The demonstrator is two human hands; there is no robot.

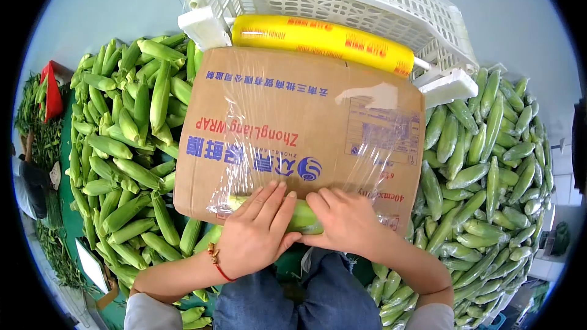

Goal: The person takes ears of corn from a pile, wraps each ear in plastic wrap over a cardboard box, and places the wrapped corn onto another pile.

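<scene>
An ear of corn (304, 219) in its green husk lies across the near edge of a cardboard box (238, 110). My left hand (260, 223) covers its left part, fingers laid over the husk and the thumb below. At its right end, my right hand (343, 219) has its fingers curled onto it. Clear plastic film (244, 122) stretches over the box top from a yellow-wrapped film roll (321, 43) down to the corn. How far the film goes around the corn is hidden by my hands.
White foam blocks (205, 27) flank the roll, with a white plastic crate (330, 0) behind. Unwrapped corn (122, 165) is heaped on the left, film-wrapped corn (477, 189) on the right. At far left, another person's arm (29, 146) shows near a red object (52, 91).
</scene>
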